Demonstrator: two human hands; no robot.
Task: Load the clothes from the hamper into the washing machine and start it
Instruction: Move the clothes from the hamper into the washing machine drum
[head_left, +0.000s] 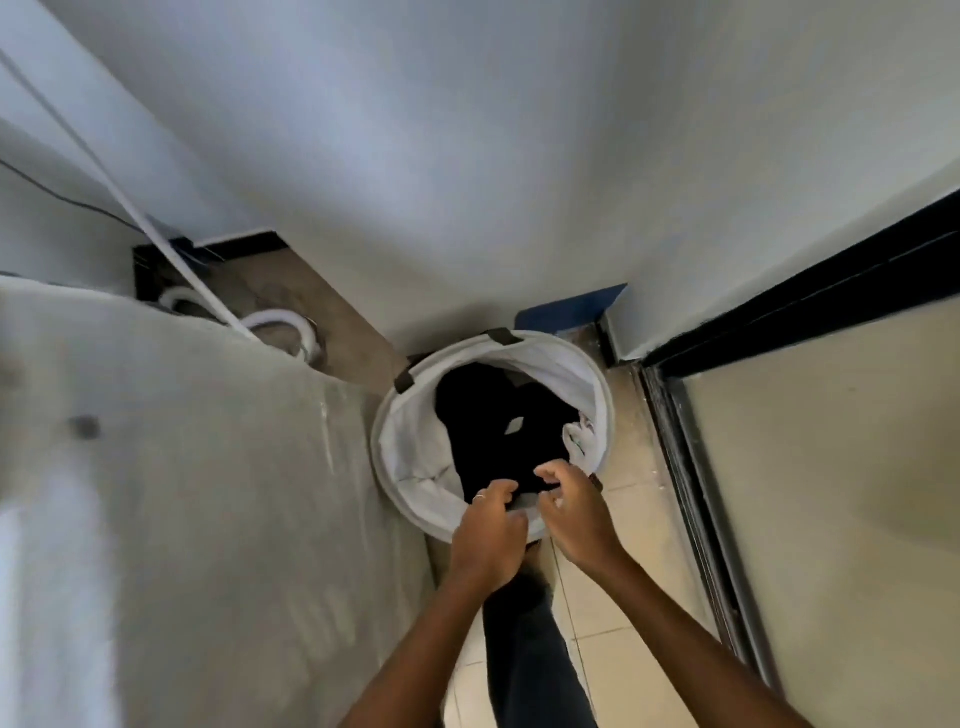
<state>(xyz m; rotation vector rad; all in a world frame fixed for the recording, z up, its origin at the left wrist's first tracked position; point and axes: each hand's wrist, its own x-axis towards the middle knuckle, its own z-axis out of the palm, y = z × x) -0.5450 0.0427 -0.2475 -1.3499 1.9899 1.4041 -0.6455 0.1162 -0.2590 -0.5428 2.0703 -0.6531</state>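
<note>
A round white fabric hamper (410, 447) with dark handle tabs stands on the floor against the far wall. A black garment (493, 431) fills most of it, and a white cloth (579, 439) lies at its right side. My left hand (491, 535) reaches over the near rim, its fingers closed on the black garment's edge. Beside it, my right hand (574, 512) is curled at the same edge, fingers partly apart. The washing machine (182, 493), under a pale cover, fills the left of the view.
White hoses (280, 325) and a cable run behind the machine at the left. A glass door with a dark frame (696, 483) lines the right side. A blue board (571, 309) leans behind the hamper. My leg stands on the tiled floor (639, 587).
</note>
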